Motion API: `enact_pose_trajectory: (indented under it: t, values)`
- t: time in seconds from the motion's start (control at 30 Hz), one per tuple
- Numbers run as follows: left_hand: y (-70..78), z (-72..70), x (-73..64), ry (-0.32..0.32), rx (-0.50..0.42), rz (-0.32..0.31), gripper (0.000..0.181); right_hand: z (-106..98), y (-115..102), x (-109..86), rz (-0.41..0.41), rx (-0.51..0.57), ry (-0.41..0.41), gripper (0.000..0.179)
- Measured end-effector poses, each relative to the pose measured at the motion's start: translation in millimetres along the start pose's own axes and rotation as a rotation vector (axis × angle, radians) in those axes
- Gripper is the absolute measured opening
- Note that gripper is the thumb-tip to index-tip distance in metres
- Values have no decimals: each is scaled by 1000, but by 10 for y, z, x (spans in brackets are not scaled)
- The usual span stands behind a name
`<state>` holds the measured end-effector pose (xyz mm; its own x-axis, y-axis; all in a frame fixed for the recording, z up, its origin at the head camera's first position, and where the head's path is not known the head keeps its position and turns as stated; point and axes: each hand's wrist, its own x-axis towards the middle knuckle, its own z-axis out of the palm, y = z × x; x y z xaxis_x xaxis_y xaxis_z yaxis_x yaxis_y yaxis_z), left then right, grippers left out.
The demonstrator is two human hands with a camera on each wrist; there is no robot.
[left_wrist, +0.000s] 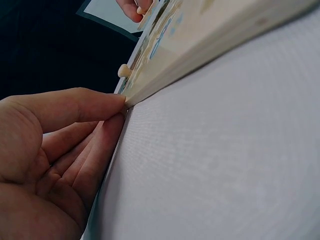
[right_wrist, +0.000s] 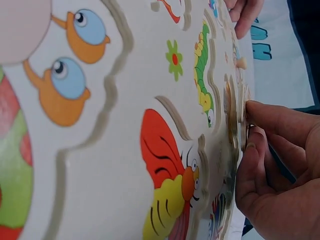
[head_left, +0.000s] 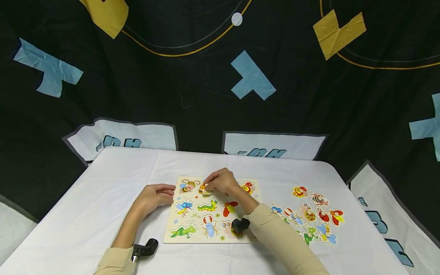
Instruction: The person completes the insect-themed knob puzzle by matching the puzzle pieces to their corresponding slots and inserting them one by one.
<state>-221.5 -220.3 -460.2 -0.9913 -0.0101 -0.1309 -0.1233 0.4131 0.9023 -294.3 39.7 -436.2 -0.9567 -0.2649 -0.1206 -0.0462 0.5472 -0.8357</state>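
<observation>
A wooden insect puzzle board (head_left: 193, 220) lies on the white table, with insect pictures in its recesses. My right hand (head_left: 222, 181) reaches over its top row and pinches an orange and yellow striped puzzle piece (head_left: 205, 190) between thumb and fingers. Seen from the right wrist, that piece is edge-on, close over the board, and its far side is hidden. My left hand (head_left: 152, 199) rests at the board's left edge, fingertips touching it near the upper corner. Beside them, a bee piece (head_left: 187, 186) with a small knob (left_wrist: 124, 71) sits in the top left recess.
Several loose insect pieces lie right of the board, among them a ladybug (head_left: 323, 215), a blue-winged bee (head_left: 326, 234) and a spider (head_left: 319, 199). My right sleeve (head_left: 280, 238) passes over the table between board and pieces. A black curtain (head_left: 203, 99) hangs behind the table.
</observation>
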Motion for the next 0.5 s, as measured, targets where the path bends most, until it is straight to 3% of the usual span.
enact_pose_trajectory:
  t: [0.5]
  values:
    - [2,-2,-18,-12,-15,13,54,87,33,2,-20,11,-2,9]
